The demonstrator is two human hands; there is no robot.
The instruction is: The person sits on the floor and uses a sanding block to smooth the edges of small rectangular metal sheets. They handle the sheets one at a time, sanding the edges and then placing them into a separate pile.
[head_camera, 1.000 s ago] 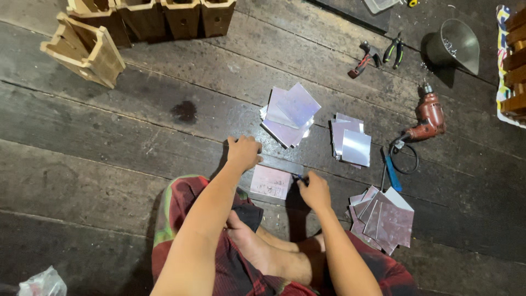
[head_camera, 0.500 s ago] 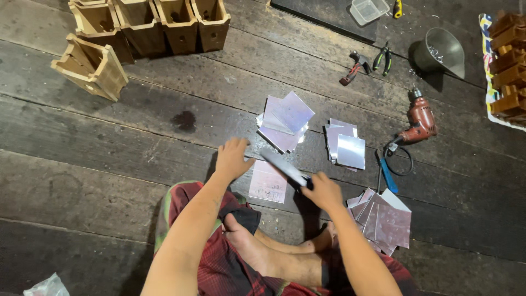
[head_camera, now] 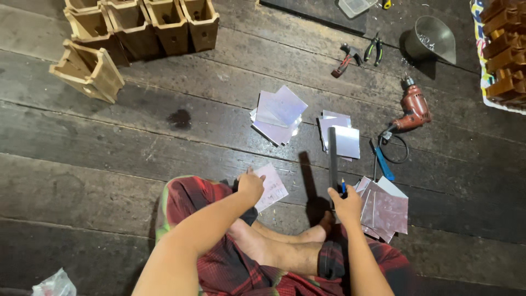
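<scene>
Wooden boxes [head_camera: 142, 27] stand far left on the floor [head_camera: 109, 142]. Left hand [head_camera: 251, 186] presses flat on one metal sheet [head_camera: 269, 186]. Right hand [head_camera: 346, 204] grips a dark ruler [head_camera: 332, 164] and a pencil [head_camera: 343, 188]. Sheet looks unmarked; two stacks [head_camera: 279, 114] lie beyond, the drill [head_camera: 412, 107] far right.

I see the left hand [head_camera: 251, 186] resting on a pale square sheet [head_camera: 268, 186] that lies on the dark wooden floor [head_camera: 109, 142]. The right hand [head_camera: 346, 204] grips a long dark ruler [head_camera: 332, 159] together with a blue pencil [head_camera: 343, 188], the ruler pointing away from the body. Just beside this hand lies a pile of pinkish sheets [head_camera: 386, 208]. Further away are two shiny stacks [head_camera: 279, 112], a red drill [head_camera: 412, 107] and wooden boxes [head_camera: 137, 27].
</scene>
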